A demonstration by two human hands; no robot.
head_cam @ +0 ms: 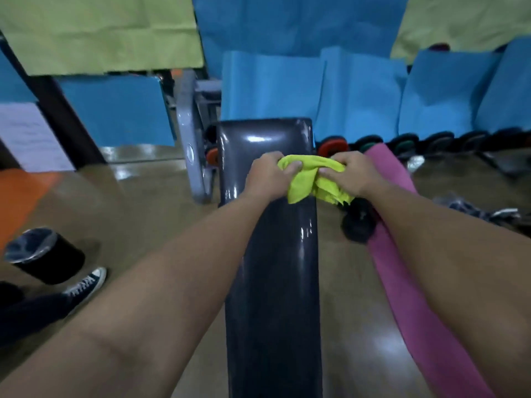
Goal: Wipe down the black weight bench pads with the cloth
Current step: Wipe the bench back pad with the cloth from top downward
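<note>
no text can be read; the white sheet (27,136) at left is too blurred.

Both hands on the yellow cloth (311,179), bunched above the black bench pad (273,268). Left hand (268,176) grips its left end, right hand (352,175) pinches the right end. Pink mat (425,311) lies beside the pad on the right, black bin (43,254) on the floor at left.
</note>
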